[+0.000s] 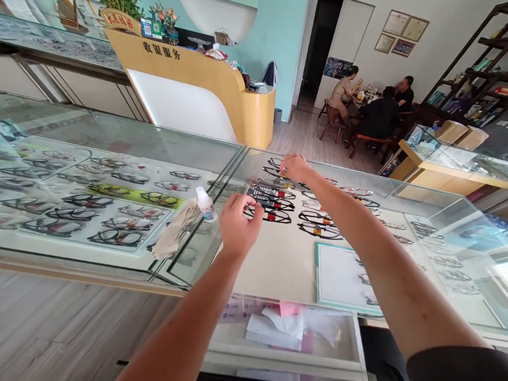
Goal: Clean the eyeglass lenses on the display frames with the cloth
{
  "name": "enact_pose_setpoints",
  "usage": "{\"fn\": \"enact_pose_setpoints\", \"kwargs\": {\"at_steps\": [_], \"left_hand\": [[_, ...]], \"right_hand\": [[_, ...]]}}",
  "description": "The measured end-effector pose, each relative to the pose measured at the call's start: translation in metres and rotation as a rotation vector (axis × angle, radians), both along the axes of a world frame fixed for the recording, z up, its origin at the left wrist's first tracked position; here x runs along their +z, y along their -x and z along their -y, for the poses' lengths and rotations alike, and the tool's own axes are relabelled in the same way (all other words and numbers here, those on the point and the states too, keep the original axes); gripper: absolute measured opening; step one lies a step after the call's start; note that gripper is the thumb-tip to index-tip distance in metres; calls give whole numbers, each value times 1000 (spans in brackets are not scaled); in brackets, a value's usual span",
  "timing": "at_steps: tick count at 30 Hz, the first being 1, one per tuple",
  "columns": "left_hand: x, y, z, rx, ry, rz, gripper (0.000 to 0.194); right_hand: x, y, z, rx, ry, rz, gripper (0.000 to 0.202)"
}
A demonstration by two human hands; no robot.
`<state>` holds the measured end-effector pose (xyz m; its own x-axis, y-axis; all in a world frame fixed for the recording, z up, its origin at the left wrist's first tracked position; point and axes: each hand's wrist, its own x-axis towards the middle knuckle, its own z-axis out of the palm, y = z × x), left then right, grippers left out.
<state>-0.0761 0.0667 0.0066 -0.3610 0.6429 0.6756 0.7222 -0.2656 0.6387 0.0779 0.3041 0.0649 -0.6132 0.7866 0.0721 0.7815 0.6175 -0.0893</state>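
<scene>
Both arms reach over a glass display case (276, 264) holding rows of eyeglasses. My left hand (240, 221) is at the left end of a column of dark glasses (277, 215), its fingers curled with thumb and index nearly meeting; what they hold, if anything, is too small to make out. Farther back, my right hand (296, 168) is bent down over the back pairs of glasses (274, 167), its fingertips partly hidden. Left of my left hand, a small white bottle (206, 205) stands on the glass top, beside a crumpled beige cloth (176, 231).
An open drawer (286, 351) with papers and plastic lies below the case. A white board with a teal edge (335, 272) holds glasses. More frames fill the left case (86, 225). Behind are a wooden counter (258, 117) and people seated at a table (379, 112).
</scene>
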Motion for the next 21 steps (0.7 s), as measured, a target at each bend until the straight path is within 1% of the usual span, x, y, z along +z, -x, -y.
{"fn": "enact_pose_setpoints", "kwargs": {"at_steps": [5, 10, 13, 15, 17, 19, 21], "left_hand": [[0, 0, 0, 11, 27, 17, 14], [-1, 1, -1, 17, 50, 24, 14], [-1, 2, -2, 15, 43, 17, 14], [0, 3, -2, 19, 28, 9, 15], [0, 3, -3, 18, 10, -1, 15], [1, 4, -3, 16, 14, -4, 15], [1, 4, -4, 17, 37, 0, 14]], "right_hand": [[-8, 2, -5, 4, 43, 24, 22], [-10, 2, -4, -20, 60, 32, 24], [-7, 4, 1, -34, 54, 20, 23], [-3, 2, 6, -26, 37, -6, 25], [6, -4, 14, -11, 5, -48, 29], [17, -19, 27, -3, -36, -94, 34], [28, -43, 45, 1, -79, -135, 36]]}}
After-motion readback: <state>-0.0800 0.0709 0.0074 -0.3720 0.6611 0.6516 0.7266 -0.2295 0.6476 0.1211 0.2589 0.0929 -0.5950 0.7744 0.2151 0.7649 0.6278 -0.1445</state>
